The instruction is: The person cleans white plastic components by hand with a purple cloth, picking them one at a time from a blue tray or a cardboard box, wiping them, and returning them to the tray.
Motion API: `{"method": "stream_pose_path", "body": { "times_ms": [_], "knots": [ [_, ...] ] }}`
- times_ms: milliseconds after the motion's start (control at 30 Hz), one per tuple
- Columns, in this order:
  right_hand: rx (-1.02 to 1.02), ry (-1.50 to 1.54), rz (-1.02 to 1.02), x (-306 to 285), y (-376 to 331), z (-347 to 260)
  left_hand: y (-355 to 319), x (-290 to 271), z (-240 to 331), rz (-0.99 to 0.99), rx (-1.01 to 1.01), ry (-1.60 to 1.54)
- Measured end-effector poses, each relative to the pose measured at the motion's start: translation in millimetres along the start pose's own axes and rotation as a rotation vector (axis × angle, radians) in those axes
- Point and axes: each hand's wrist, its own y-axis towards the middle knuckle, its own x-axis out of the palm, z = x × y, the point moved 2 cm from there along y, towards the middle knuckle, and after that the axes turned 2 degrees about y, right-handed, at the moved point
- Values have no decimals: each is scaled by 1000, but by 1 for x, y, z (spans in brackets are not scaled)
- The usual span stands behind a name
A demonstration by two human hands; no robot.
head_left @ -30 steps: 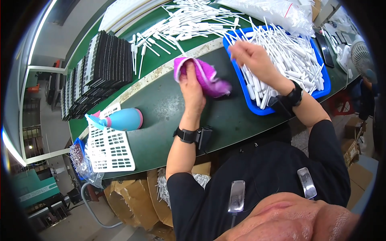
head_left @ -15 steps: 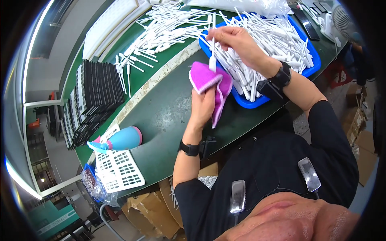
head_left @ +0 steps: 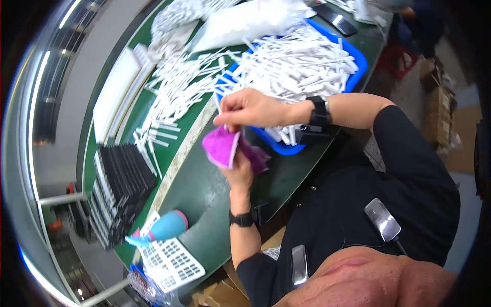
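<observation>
Left of the tray (head_left: pixel 287 149), the left hand (head_left: pixel 238 173) has its grip wrapped around the cloth (head_left: pixel 219 145). The right hand (head_left: pixel 251 108), nearer the tray, seems to pinch a stick (head_left: pixel 218 105), its long axis apparently pointing down toward the cloth just below.

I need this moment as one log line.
left hand: gripping purple cloth; right hand: pinching white stick at cloth; blue tray: heaped white sticks

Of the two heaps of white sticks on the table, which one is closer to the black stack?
The loose heap, spread directly on the green table; the other heap lies in the blue tray.
</observation>
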Motion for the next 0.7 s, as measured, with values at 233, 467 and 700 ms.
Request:
{"method": "stream_pose_path", "body": {
  "times_ms": [233,467,700],
  "knots": [
    [-273,-146,39,-23,-31,-23,9,-10,5,-174,-504,-540],
    [67,-930,495,-171,-10,-105,-2,-26,-29,162,-588,-765],
    [91,-1525,137,-220,17,-35,-5,-37,-38,236,-570,-957]
  ]
}}
